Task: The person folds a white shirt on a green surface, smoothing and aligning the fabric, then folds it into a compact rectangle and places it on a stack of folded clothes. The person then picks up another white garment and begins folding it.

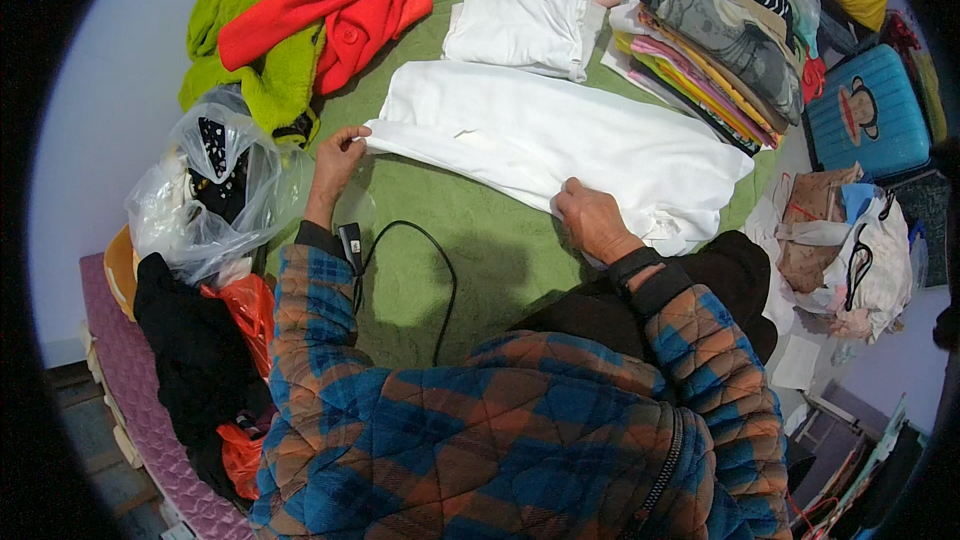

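Observation:
A white garment [560, 125], folded into a long strip, lies across the green bedcover [400, 285] in front of me. My left hand [342, 162] pinches its near left corner between thumb and fingers. Toward its right part, my right hand [594, 220] has its fingers closed on the near edge of the cloth. Some of the fabric bunches up beside that hand. Just beyond the strip sits a folded white garment [520, 30]. A black cable [452, 275] with a small black box curves over the cover beside my left wrist.
Red [370, 10] and lime-green clothes [255, 90] lie heaped at the far left, above a clear plastic bag [205, 185] of clothing. At the far right stands a stack of folded clothes [715, 50]. Beyond it is a blue case [868, 110], with a cloth-filled bag [850, 250] nearer.

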`<state>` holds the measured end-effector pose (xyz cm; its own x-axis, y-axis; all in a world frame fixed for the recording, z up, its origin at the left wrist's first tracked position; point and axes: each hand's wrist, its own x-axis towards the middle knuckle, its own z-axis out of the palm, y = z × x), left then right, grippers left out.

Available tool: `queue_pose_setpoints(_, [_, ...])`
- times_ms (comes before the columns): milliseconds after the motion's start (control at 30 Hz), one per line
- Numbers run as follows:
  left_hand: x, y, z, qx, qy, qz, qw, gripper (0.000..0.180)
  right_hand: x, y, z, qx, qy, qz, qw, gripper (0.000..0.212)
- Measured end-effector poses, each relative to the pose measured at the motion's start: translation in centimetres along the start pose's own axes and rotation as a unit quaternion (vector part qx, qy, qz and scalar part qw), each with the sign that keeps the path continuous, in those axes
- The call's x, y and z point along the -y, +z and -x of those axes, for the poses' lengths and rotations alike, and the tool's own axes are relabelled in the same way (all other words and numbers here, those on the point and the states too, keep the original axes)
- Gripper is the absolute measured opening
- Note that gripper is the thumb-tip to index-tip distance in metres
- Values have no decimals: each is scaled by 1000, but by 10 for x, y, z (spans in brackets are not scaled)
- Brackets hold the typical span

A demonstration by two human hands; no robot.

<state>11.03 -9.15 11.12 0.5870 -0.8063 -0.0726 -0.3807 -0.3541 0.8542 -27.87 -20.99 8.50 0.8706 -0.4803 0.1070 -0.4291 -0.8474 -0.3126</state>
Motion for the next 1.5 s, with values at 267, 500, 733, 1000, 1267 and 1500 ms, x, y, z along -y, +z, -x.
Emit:
queue_pose_setpoints(267, [-4,-2,1,10,33,-53,998,22,11,9,-8,-35,-12,21,999,8])
queue_pose_setpoints(500, [-1,-4,11,-34,129,-111,985,19,14,-1,-9,-53,-30,0,998,5])
queue_pose_setpoints(733, [4,-9,30,-59,187,-178,964,17,11,-11,-4,-67,40,-63,995,10])
queue_pose_setpoints(1000, [8,-13,49,-84,159,-145,973,14,2,-6,-4,-115,7,-175,978,6])
queue_pose_setpoints(1267, [17,-24,75,-16,143,-201,969,13,14,-13,-2,-27,-73,-14,997,12])
queue_pose_setpoints(1500, [19,-25,84,141,148,-314,927,18,14,-5,3,47,-96,-27,994,9])
